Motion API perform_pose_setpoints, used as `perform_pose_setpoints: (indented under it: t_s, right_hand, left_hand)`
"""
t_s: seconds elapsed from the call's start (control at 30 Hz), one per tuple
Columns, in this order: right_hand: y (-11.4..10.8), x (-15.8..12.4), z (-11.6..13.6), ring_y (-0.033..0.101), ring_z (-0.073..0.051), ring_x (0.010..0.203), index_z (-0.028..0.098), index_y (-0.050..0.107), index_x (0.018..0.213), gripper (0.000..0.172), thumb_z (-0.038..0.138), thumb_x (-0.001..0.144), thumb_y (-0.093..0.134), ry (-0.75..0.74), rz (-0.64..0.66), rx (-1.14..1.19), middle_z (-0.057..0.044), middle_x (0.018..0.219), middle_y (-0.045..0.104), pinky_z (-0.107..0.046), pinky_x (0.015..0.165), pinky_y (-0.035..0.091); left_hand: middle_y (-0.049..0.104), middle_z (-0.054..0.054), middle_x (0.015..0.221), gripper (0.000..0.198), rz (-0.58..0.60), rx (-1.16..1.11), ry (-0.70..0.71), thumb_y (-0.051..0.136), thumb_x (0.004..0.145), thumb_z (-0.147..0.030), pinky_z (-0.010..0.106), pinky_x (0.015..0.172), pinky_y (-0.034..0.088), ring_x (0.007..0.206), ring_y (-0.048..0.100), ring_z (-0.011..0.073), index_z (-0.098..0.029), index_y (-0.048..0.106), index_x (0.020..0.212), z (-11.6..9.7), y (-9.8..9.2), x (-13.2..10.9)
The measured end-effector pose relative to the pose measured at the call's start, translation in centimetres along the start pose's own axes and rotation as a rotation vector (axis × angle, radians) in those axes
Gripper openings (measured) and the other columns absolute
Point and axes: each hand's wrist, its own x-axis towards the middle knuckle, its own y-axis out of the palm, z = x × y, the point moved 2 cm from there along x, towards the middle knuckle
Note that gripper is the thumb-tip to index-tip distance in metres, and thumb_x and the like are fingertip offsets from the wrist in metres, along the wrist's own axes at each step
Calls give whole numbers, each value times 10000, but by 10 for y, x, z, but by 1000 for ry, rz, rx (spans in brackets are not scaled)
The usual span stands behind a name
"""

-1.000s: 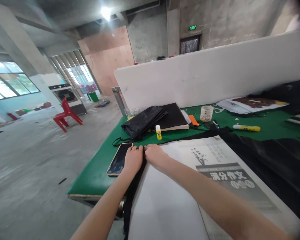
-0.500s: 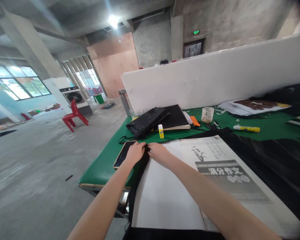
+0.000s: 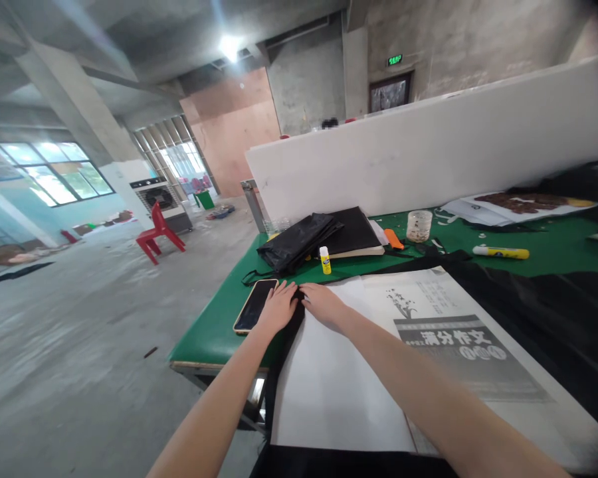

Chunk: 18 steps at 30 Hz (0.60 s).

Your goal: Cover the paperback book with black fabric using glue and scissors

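Black cloth (image 3: 288, 345) lies on the green tabletop (image 3: 214, 332), partly under a white sheet (image 3: 339, 392) and a printed page (image 3: 473, 378). At the sheet's far left corner, my right hand (image 3: 323, 307) has its fingers bent together on the cloth's edge. Its fingertips are partly hidden. Close beside it, my left hand (image 3: 280, 307) rests with fingers stretched and slightly apart, touching the cloth edge. A smartphone (image 3: 253, 309) lies just left of that hand, dark screen up. Beyond both hands a yellow and white glue stick (image 3: 325, 261) stands upright.
Behind lie a folded black bag (image 3: 299, 242), a black-covered book (image 3: 353, 232), an orange cutter (image 3: 393, 239), a plastic cup (image 3: 419, 227) and a second glue stick (image 3: 503, 253). A white board (image 3: 403, 159) rises behind the table. A red chair (image 3: 160, 232) stands leftward.
My left hand's fingers have spread from a pinch at the cloth's edge. My right hand stays near the same corner. The whole view has shifted slightly.
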Motion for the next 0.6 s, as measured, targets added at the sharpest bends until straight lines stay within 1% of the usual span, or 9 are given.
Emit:
perform_pose_setpoints:
  t_s: [0.1, 0.2, 0.27, 0.33, 0.4, 0.47, 0.6]
  right_hand:
    - [-1, -2, 2, 455, -166, 1185, 117, 511, 1241, 374, 216, 892, 424, -14, 3, -44, -102, 1283, 513, -293, 1024, 325]
    - [1, -2, 7, 441, -179, 1194, 86, 506, 1241, 371, 193, 905, 391, -21, 8, -106, -128, 1278, 511, -309, 1033, 312]
    - [2, -1, 11, 459, -199, 1168, 76, 537, 1198, 343, 159, 891, 408, -26, 26, -151, -148, 1229, 540, -333, 1013, 331]
    - [4, 0, 15, 498, -213, 1109, 81, 564, 1145, 301, 147, 877, 444, -23, 48, -194, -142, 1149, 579, -367, 966, 373]
    - [4, 2, 18, 530, -209, 1054, 99, 565, 1123, 268, 193, 891, 469, -14, 61, -229, -113, 1098, 595, -395, 920, 408]
    - [3, 2, 19, 537, -202, 1042, 119, 554, 1130, 275, 261, 906, 480, -14, 62, -258, -90, 1099, 587, -416, 908, 418]
    - [3, -2, 20, 497, -216, 1117, 123, 549, 1145, 295, 277, 897, 510, -56, 74, -292, -100, 1184, 548, -441, 958, 384]
  left_hand:
    - [456, 45, 1387, 397, 12, 24, 12, 334, 923, -276, 459, 1087, 232, 1341, 296, 201, -211, 445, 1298, -3, 1, -1]
    - [465, 43, 1380, 401, 32, 45, 13, 302, 932, -272, 467, 1085, 230, 1325, 324, 204, -212, 440, 1304, -4, 0, 0]
    - [483, 50, 1365, 400, 57, 58, 11, 282, 934, -259, 499, 1073, 232, 1300, 365, 217, -220, 451, 1295, -3, -1, 4]
    - [511, 54, 1337, 392, 87, 73, 17, 282, 930, -248, 525, 1064, 228, 1280, 391, 229, -236, 483, 1267, -2, -3, 9]
    - [540, 58, 1306, 379, 119, 89, 29, 313, 915, -236, 530, 1058, 231, 1278, 392, 238, -249, 513, 1237, -1, -5, 15]
    - [553, 63, 1288, 380, 148, 106, 33, 349, 891, -209, 519, 1051, 250, 1281, 387, 239, -257, 526, 1225, -1, -7, 19]
    - [515, 68, 1328, 417, 169, 122, 4, 361, 872, -191, 501, 1017, 312, 1284, 386, 239, -268, 490, 1261, 3, -7, 17]
